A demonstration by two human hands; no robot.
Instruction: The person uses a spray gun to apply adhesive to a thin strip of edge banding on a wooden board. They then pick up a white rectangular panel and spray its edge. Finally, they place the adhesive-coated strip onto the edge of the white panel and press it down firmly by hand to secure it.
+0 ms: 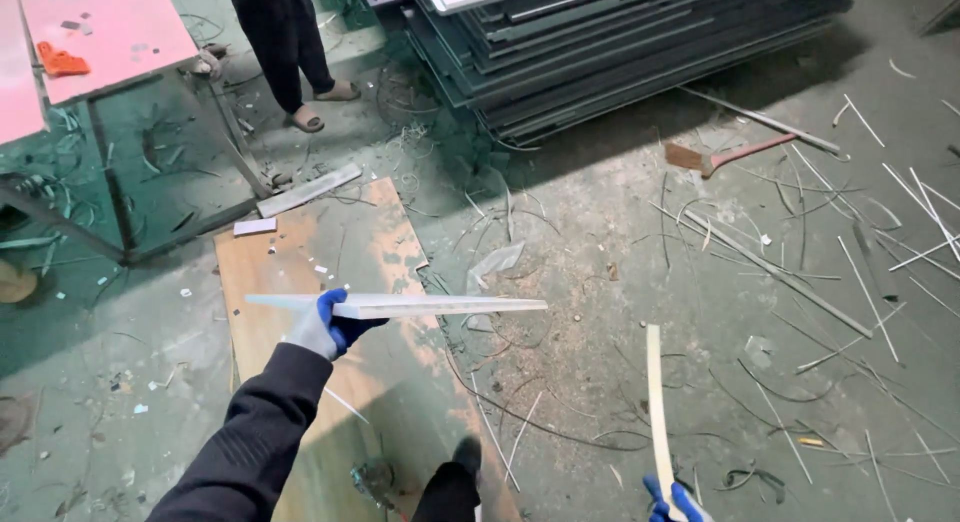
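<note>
L hand [333, 327] grips the white board [400, 305] level, R hand [676, 502] pinches the thin strip [655, 412]; we keep both steady.

The panel [400, 305] was a thin, flat, pale grey-white board, seen nearly edge-on. It was held roughly level in the air, its long edge running left to right, gripped from below near its middle. It hung above a brown sheet on the floor. The strip [655, 412] was a narrow, pale cream band, standing almost upright with a slight bend, gripped at its lower end near the bottom edge of the view.
</note>
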